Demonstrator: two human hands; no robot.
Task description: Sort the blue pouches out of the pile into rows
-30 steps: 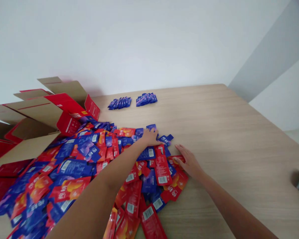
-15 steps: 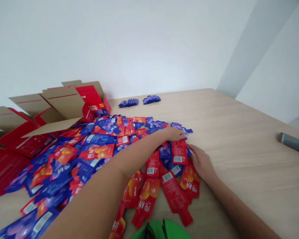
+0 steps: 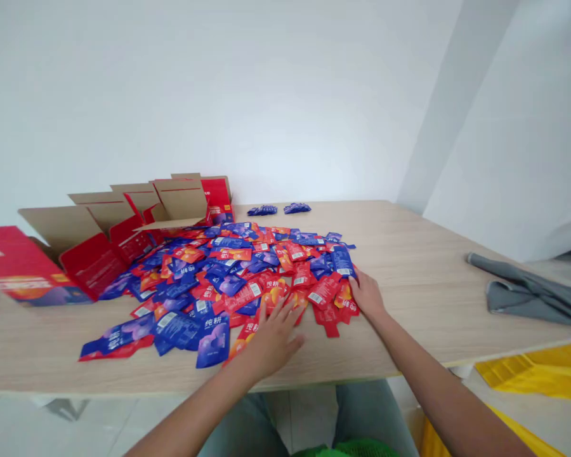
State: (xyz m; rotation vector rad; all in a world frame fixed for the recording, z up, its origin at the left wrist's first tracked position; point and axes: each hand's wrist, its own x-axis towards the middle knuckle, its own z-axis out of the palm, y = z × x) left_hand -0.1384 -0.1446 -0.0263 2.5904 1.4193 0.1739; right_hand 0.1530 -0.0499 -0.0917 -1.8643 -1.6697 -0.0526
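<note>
A wide heap of flat red and blue sachets (image 3: 228, 273) covers the middle of a light wooden table (image 3: 423, 279). My left hand (image 3: 273, 336) lies near the table's front edge with fingers spread, its tips on red sachets at the heap's near side. My right hand (image 3: 367, 297) rests flat on the heap's right edge, fingers stretched over red sachets and touching a blue sachet (image 3: 343, 261). Neither hand grips anything.
Open red cardboard boxes (image 3: 124, 222) stand at the back left, with another red box (image 3: 19, 270) at the far left. Two small rows of blue sachets (image 3: 278, 209) lie at the back by the wall. A grey cloth (image 3: 528, 295) lies at the right, a yellow bag (image 3: 533, 374) below it.
The view has pulled back and risen. My left hand has drawn back from the heap's far side to its near edge; my right hand stays on the right edge.
</note>
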